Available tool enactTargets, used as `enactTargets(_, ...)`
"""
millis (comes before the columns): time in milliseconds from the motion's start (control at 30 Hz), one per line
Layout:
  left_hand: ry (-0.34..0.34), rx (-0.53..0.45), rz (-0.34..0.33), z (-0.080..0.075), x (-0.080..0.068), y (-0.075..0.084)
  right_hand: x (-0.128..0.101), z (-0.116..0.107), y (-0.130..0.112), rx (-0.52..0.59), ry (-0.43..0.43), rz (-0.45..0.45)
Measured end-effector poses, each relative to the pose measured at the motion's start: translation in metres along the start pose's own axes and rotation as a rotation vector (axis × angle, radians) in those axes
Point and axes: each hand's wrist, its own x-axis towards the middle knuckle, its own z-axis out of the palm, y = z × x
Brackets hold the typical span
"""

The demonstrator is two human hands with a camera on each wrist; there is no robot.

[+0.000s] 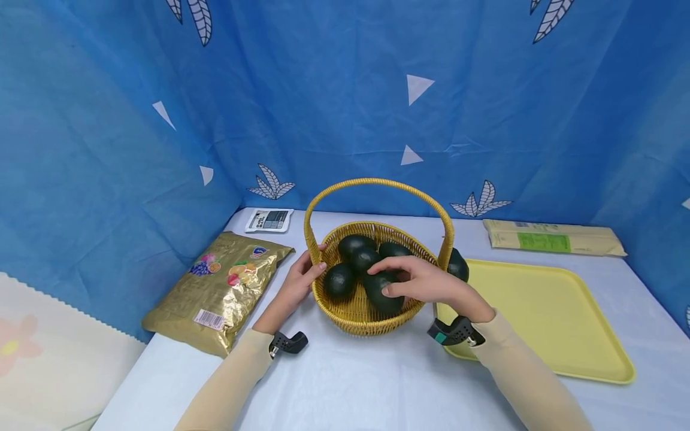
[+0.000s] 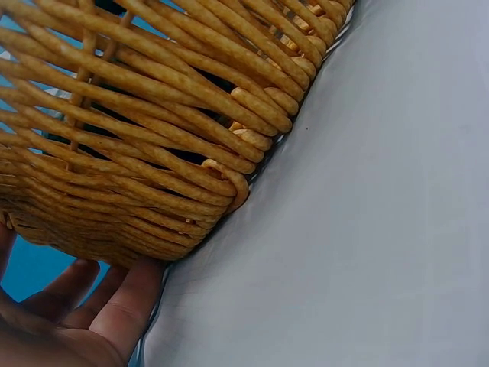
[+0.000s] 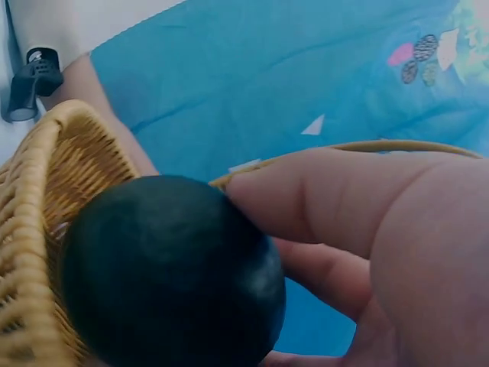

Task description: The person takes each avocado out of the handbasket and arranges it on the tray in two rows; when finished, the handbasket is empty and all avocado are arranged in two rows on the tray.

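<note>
The basket (image 1: 372,311) is woven golden-yellow wicker; the avocados (image 1: 339,280) in it are very dark green, almost black. Right of the basket lies a pale yellow tray (image 1: 544,311); left of it a shiny gold bag (image 1: 218,287) printed with coloured fruit. The worktop (image 1: 366,383) is white. Behind the basket hangs a blue curtain (image 1: 323,108) with white triangles and leaves.

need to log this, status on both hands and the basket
Left hand grips the basket rim. Right hand curled on a dark avocado inside the basket. Nothing blocking; yellow tray sits to the right.
</note>
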Motion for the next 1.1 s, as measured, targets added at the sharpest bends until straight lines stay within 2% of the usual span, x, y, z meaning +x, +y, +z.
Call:
enactTargets(200,-0.016,-0.049,0.027,0.000,0.001,-0.002,-0.024,-0.016,-0.003,0.071,0.021,-0.035)
enactTargets(433,-0.014,-0.048,0.017,0.000,0.001,-0.002,-0.051,-0.029,0.003,0.146,0.030,-0.048)
enactTargets(867,-0.021,-0.075,0.006,-0.001,0.003,-0.003,-0.098,-0.049,0.025,0.165,-0.015,-0.140)
enactTargets(1100,-0.010,-0.049,0.012,-0.001,0.003,-0.004,-0.123,-0.067,0.042,0.135,0.008,-0.079)
